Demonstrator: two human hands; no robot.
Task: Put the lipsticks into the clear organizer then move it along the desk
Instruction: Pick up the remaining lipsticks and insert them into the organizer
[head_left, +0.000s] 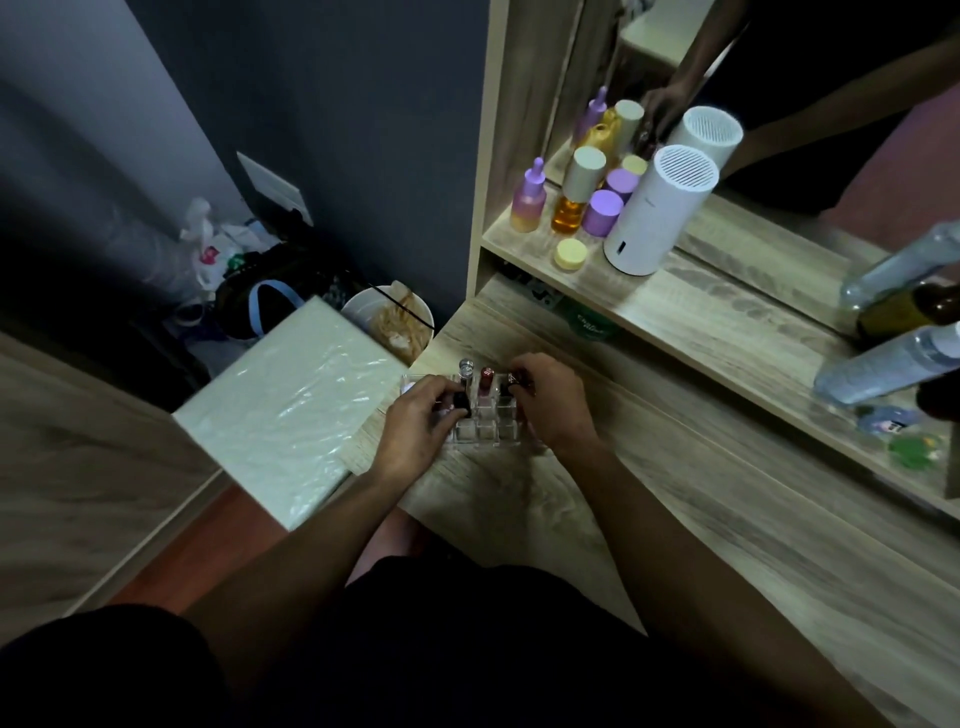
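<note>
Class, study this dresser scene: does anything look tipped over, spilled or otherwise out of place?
Yes: two clear bottles at the shelf's right end lie tilted on their sides rather than standing. The shelf's left-end jars stand upright. Both hands are at the clear organizer, lipsticks upright; nothing looks spilled.

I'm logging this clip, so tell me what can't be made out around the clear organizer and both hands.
Head view:
- Dark lipstick: left hand covers it; seating unclear.
- Clear acrylic organizer: both hands hide its side walls.
- Right hand: its fingertips hide what they pinch.
- Near empty slots: too transparent and dim to count.
</note>
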